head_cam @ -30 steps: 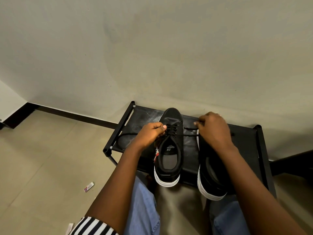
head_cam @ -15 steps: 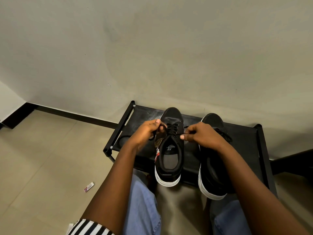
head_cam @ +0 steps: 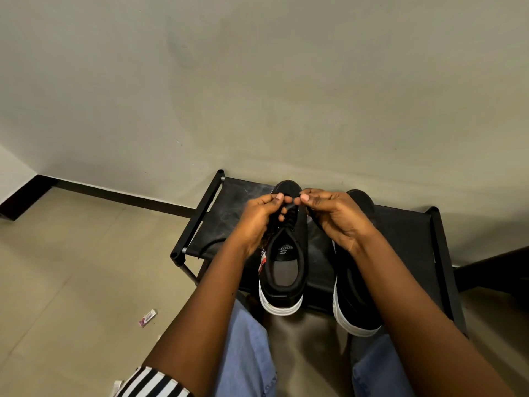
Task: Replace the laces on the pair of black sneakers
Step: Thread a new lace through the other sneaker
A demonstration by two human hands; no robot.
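Note:
Two black sneakers with white soles stand side by side on a low black rack, heels toward me. Over the laced part of the left sneaker, my left hand and my right hand meet, thumbs and forefingers nearly touching. Each pinches a part of the black lace above the eyelets. The right sneaker stands partly behind my right wrist, its toe showing beyond the hand. A slack length of lace lies on the rack's left side. A red-and-white tag hangs at the left sneaker's side.
The rack stands against a plain beige wall with a dark skirting. Tiled floor spreads to the left, with a small pink-and-white wrapper on it. My knees in blue jeans sit just below the rack's near edge.
Both hands have come together over the left sneaker. A second ago they were spread apart, drawing the lace taut sideways; the right hand has moved left off the right sneaker.

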